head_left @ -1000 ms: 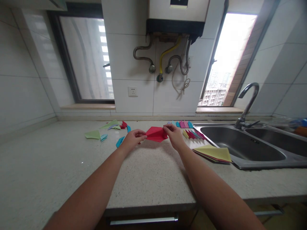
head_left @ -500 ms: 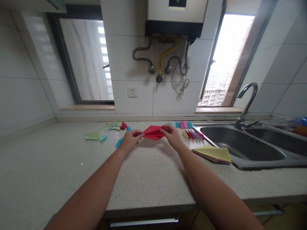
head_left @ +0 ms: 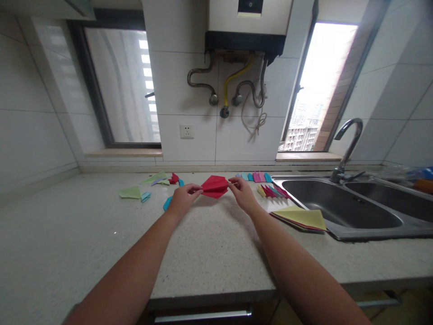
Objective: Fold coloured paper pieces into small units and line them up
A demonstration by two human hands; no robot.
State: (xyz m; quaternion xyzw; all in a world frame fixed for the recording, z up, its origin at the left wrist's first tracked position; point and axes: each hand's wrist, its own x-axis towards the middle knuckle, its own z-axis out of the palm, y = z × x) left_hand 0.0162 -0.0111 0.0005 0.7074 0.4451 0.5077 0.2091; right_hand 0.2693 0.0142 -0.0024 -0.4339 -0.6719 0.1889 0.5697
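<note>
A folded red paper (head_left: 214, 186) is held a little above the speckled countertop (head_left: 203, 243), far from the front edge. My left hand (head_left: 182, 201) pinches its left tip with closed fingers. My right hand (head_left: 241, 194) pinches its right edge, fingers closed too. The paper is creased into a pointed, kite-like shape.
Green, blue and red folded papers (head_left: 149, 185) lie at the back left. A row of coloured folded pieces (head_left: 270, 189) and a stack of flat sheets (head_left: 301, 217) sit beside the steel sink (head_left: 341, 210) with its tap (head_left: 348, 146) on the right. A tiled wall with a socket (head_left: 186, 131) stands behind.
Both hands have moved slightly away from me with the red paper, and the paper has been turned and drawn into a more compact shape.
</note>
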